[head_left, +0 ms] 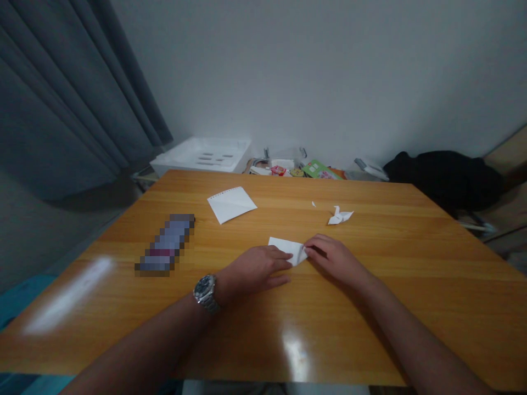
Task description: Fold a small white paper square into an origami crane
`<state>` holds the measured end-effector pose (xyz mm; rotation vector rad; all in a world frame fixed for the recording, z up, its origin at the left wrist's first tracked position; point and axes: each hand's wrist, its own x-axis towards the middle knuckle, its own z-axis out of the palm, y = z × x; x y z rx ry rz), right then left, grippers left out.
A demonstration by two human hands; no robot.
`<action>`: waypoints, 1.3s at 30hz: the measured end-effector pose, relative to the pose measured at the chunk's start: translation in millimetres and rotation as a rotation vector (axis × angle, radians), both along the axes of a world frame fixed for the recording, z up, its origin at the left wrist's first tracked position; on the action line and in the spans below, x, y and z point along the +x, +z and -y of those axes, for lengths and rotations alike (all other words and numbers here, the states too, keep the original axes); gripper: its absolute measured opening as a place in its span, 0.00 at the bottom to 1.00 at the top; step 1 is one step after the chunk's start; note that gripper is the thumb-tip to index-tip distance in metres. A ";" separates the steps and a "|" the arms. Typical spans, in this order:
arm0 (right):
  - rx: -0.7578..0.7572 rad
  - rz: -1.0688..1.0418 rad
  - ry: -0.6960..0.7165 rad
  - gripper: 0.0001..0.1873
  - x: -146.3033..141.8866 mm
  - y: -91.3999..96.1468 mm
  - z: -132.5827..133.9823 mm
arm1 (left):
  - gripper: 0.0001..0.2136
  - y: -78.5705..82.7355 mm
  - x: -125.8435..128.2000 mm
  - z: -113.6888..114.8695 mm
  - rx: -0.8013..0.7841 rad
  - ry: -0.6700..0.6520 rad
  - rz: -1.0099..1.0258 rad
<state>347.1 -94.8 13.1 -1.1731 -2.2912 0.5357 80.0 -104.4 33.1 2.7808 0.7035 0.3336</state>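
Note:
A small piece of white folded paper (284,244) lies on the wooden table between my hands. My left hand (259,267), with a metal watch (205,292) on its wrist, rests flat over the paper's left and near part, fingers stretched out. At the paper's right corner, my right hand (334,259) pinches the edge between thumb and fingers. Beyond the right hand stands a folded paper crane (340,216), with a tiny paper scrap (313,204) to its left. Farther left lies a flat white sheet (233,204) with a perforated edge.
A blurred-out phone-like object (167,244) lies on the table (370,318) at the left. Past the far edge are a white tray (201,156), a green packet or booklet (319,169), small items and a black cloth heap (444,178). A grey curtain (74,82) hangs at the left.

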 end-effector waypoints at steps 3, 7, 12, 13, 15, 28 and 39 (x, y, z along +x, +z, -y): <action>0.002 -0.008 -0.032 0.08 -3.3 -1.5 -1.1 | 0.16 1.4 0.7 0.2 0.024 -0.028 0.027; 0.002 -0.028 -0.086 0.07 -8.4 -5.4 -2.5 | 0.16 0.9 0.8 -0.2 0.002 -0.029 0.040; 0.028 -0.058 -0.152 0.03 -14.2 -10.0 -4.6 | 0.17 -0.1 0.1 0.1 -0.028 -0.005 0.028; 0.028 -0.059 -0.163 0.02 -15.2 -10.8 -5.3 | 0.17 0.1 0.1 0.2 -0.029 -0.002 0.026; 0.026 -0.059 -0.181 0.01 -17.3 -12.3 -6.8 | 0.16 1.0 0.1 0.2 -0.031 0.005 0.020; 0.063 -0.041 -0.268 0.04 -27.3 -16.8 -8.4 | 0.18 1.7 -1.9 -1.1 -0.018 0.021 0.000; 0.091 -0.005 -0.295 0.03 -30.4 -19.5 -8.6 | 0.17 -3.2 0.9 -1.1 0.018 0.038 -0.023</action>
